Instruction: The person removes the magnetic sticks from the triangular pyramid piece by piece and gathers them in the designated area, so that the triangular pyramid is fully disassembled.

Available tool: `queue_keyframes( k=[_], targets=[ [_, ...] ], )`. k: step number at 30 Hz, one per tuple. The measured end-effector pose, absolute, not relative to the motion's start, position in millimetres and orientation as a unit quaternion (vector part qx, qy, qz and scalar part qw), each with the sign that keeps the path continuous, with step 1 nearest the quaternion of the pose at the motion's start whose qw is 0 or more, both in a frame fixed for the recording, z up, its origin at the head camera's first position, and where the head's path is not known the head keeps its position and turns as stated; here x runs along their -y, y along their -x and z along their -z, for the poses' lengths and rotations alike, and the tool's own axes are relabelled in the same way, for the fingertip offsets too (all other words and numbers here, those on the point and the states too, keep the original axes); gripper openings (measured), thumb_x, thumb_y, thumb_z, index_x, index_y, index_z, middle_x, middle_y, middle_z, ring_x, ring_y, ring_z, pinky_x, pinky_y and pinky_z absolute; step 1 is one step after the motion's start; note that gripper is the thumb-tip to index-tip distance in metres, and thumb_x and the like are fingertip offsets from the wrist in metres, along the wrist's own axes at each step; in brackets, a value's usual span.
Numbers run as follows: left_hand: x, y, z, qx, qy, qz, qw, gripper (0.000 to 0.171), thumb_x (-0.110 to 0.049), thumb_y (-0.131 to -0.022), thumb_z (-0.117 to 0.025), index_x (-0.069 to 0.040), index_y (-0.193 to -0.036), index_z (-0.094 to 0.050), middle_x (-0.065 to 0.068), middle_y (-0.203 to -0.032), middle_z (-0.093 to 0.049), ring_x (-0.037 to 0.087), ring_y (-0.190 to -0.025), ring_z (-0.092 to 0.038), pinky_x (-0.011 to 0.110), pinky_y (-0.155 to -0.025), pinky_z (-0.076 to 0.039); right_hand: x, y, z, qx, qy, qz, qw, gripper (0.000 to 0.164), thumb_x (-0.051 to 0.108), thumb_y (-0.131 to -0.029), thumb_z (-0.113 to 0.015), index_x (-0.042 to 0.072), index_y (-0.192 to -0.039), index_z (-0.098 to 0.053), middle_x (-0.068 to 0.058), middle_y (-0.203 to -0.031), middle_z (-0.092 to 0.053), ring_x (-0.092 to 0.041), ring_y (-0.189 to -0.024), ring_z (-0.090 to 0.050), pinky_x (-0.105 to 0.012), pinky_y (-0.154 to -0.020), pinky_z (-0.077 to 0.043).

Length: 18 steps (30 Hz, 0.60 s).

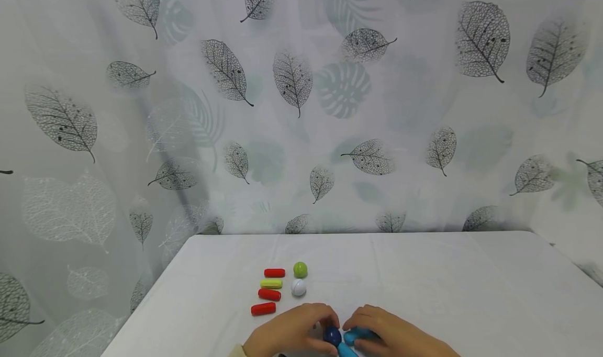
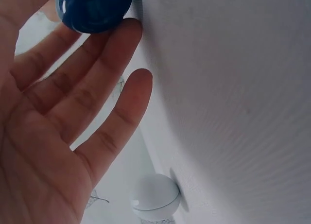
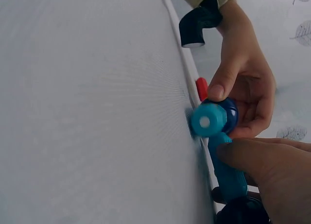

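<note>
Just above the table's near side, my left hand (image 1: 293, 330) grips a shiny dark blue ball (image 1: 332, 336) with thumb and fingers. In the left wrist view this ball (image 2: 95, 10) rests at the fingertips. One light blue rod (image 1: 346, 350) is joined to the ball and points toward me; the right wrist view shows its end (image 3: 206, 119). My right hand (image 1: 393, 335) pinches a second light blue rod (image 3: 227, 173), one end right at the ball. At this rod's other end a very dark ball (image 3: 244, 212) appears, partly cut off.
Left of my hands lie several short rods, red ones (image 1: 263, 309) and a yellow one (image 1: 271, 283). Beside them sit a white ball (image 1: 299, 287) and a green ball (image 1: 300, 269). A leaf-print curtain (image 1: 301, 137) hangs behind the white table (image 1: 424, 273).
</note>
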<state>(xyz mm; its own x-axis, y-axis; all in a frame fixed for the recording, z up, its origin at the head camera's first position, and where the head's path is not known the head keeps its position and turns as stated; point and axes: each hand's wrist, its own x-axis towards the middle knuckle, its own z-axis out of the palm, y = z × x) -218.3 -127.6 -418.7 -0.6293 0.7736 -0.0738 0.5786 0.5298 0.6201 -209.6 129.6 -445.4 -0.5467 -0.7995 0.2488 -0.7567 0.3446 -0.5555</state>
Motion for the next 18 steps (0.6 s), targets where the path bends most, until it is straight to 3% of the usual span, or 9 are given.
queue_keyframes(
  k=[5, 12, 18],
  targets=[
    [125.1, 215.0, 418.0, -0.862, -0.357, -0.310, 0.182, 0.028, -0.028, -0.088, -0.074, -0.016, -0.110, -0.062, -0.017, -0.092, -0.060, -0.004, -0.081, -0.054, 0.014, -0.079, -0.049, -128.3, 207.1, 445.4, -0.823, 0.455, 0.337, 0.053, 0.025, 0.038, -0.101, -0.052, 0.027, -0.119, -0.064, 0.016, -0.112, -0.059, -0.001, -0.100, -0.052, -0.026, -0.083, -0.051],
    [119.8, 209.7, 417.0, -0.873, -0.287, -0.334, 0.208, 0.025, -0.026, -0.086, -0.076, -0.019, -0.105, -0.062, -0.014, -0.086, -0.058, 0.001, -0.077, -0.053, 0.015, -0.074, -0.049, -126.5, 208.6, 448.7, -0.825, 0.478, 0.301, 0.002, 0.027, 0.044, -0.091, -0.066, 0.028, -0.114, -0.064, 0.009, -0.112, -0.060, -0.003, -0.097, -0.052, -0.026, -0.076, -0.050],
    [119.5, 213.0, 417.7, -0.861, -0.323, -0.333, 0.209, 0.026, -0.024, -0.088, -0.074, -0.014, -0.109, -0.062, -0.014, -0.089, -0.060, -0.001, -0.078, -0.053, 0.014, -0.076, -0.049, -125.8, 209.8, 448.0, -0.838, 0.467, 0.280, 0.009, 0.023, 0.043, -0.094, -0.062, 0.029, -0.113, -0.064, 0.009, -0.111, -0.059, -0.003, -0.096, -0.053, -0.027, -0.077, -0.052]
  ],
)
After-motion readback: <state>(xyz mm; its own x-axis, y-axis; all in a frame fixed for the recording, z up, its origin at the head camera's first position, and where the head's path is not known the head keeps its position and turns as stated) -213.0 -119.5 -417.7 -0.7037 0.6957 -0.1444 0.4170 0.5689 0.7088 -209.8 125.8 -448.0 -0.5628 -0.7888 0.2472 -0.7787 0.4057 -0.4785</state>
